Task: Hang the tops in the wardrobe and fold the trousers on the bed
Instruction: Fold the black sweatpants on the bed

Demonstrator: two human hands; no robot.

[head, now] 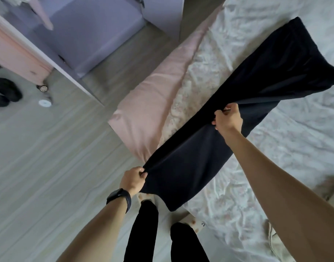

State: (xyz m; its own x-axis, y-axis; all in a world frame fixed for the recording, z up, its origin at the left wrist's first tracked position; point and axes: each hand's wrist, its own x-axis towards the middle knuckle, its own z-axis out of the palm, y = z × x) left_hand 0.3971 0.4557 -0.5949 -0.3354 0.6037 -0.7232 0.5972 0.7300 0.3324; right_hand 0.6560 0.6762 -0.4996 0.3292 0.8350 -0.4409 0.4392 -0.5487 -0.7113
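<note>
While the person stands at the near edge of the bed [287, 159], both hands hold a pair of dark trousers [188, 163]. The trousers lie in one long strip across the bed, from the near edge by the person's legs up toward the far right side. The far end rests flat on the sheet. The near end hangs a little over the bed's edge.

The left hand [133, 179], with a black watch [119, 197] on its wrist, pinches the near left edge of the cloth between thumb and curled fingers. The right hand [228, 121] reaches further out and grips a bunch of cloth near the middle of the strip, fingers curled round it. The cloth between the two hands is lifted and pulled tight.

This looks like the folding step, with the trousers laid out long and not yet folded over. To do it well, the person should pull the cloth smooth so no bumps get trapped, then bring the near end over to meet the far end, edge on edge, and press it flat. The sheet is wrinkly, so the cloth may drag it.
</note>
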